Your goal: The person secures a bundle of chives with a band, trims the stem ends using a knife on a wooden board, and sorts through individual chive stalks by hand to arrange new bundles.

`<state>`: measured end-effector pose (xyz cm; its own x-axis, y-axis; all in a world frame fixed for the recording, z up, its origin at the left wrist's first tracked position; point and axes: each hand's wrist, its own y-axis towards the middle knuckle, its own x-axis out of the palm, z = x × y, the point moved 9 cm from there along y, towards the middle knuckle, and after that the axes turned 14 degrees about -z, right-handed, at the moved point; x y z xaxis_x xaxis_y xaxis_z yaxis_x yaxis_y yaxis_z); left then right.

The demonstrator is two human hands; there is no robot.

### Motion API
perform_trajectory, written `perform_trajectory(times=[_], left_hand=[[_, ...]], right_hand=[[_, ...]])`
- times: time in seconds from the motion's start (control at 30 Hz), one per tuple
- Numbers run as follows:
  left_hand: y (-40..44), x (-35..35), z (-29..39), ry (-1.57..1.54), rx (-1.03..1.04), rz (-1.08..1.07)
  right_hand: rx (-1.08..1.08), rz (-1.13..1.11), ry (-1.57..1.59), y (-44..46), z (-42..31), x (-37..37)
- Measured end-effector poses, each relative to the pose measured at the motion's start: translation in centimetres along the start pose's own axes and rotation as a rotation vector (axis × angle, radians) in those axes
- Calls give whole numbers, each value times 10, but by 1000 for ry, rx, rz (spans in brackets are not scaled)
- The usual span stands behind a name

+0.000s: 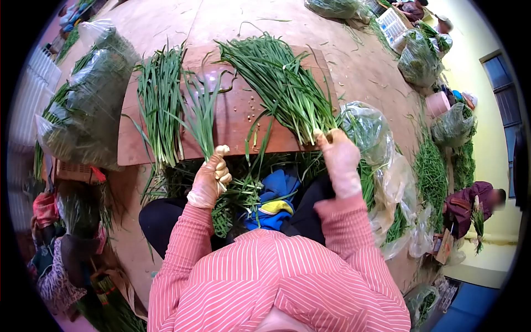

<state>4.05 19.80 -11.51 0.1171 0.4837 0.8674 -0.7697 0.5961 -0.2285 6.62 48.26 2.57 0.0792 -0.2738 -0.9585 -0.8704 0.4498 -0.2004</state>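
Observation:
My left hand [211,178] is closed round the pale lower ends of a small bunch of garlic chives [202,119], its green leaves pointing away from me over a wooden board [188,148]. At the stem ends of a large loose pile of garlic chives [276,77], my right hand [338,157] has its fingers bent and pinched on some stems. Just how many stems it grips is hidden. A neater stack of garlic chives [159,105] lies on the board's left side.
Loose leaves and a blue and yellow cloth [275,199] are in my lap, below the board. Clear plastic bags [368,133] stand close on my right, and a big bag of greens [97,94] is at left. A co-worker [470,206] sits at far right.

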Motion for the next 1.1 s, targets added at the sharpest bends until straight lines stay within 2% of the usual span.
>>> perform_trajectory(times=[0.07, 0.13, 0.2, 0.27, 0.3, 0.33, 0.37, 0.43, 0.53, 0.6, 0.67, 0.7, 0.77, 0.8, 0.9, 0.93, 1.0, 1.07, 1.1], left_hand=[[-1, 8, -3, 32, -20, 33], [1, 22, -7, -26, -44, -109], [1, 24, -6, -31, -53, -124], [-1, 33, -16, -22, -127, -162], [-1, 35, -17, 67, -146, -125], [3, 42, -23, 31, -148, -247], [2, 44, -27, 69, -140, -251], [-2, 58, -32, 112, -131, -341], [-9, 63, -40, 151, -222, -287], [-13, 51, -46, 48, -227, -279], [-19, 44, -45, -15, -169, -296], [-23, 47, -43, -13, -163, -290], [-30, 45, -33, -45, -70, -153], [-28, 52, -29, -142, -21, -227], [-33, 53, -12, -26, 57, -122], [-28, 55, -10, -40, 68, -170], [-18, 43, -14, -78, 56, -148], [-11, 27, -20, -116, 28, -133], [-9, 25, -22, -107, 21, -124]], right_hand=[[27, -52, -84, 30, 11, 16], [-95, -188, -119, 45, 4, 41], [-140, -148, -52, 38, -1, 43], [-162, -120, 48, 14, -16, 39], [-180, -178, 109, 1, -23, 43], [-246, -206, 231, -14, -33, 48], [-361, -141, 183, -30, -47, 52], [-493, -204, 215, -58, -69, 78], [-563, -358, 218, -92, -94, 103], [-634, -388, 269, -103, -99, 114], [-643, -461, 294, -106, -100, 115], [-626, -544, 447, -104, -98, 115], [-544, -728, 636, -100, -94, 125], [-558, -757, 679, -100, -97, 120], [-371, -1001, 910, -107, -104, 123], [-422, -897, 880, -101, -107, 121], [-443, -863, 920, -90, -110, 128], [-416, -938, 989, -86, -109, 134], [-433, -879, 899, -79, -105, 132]])
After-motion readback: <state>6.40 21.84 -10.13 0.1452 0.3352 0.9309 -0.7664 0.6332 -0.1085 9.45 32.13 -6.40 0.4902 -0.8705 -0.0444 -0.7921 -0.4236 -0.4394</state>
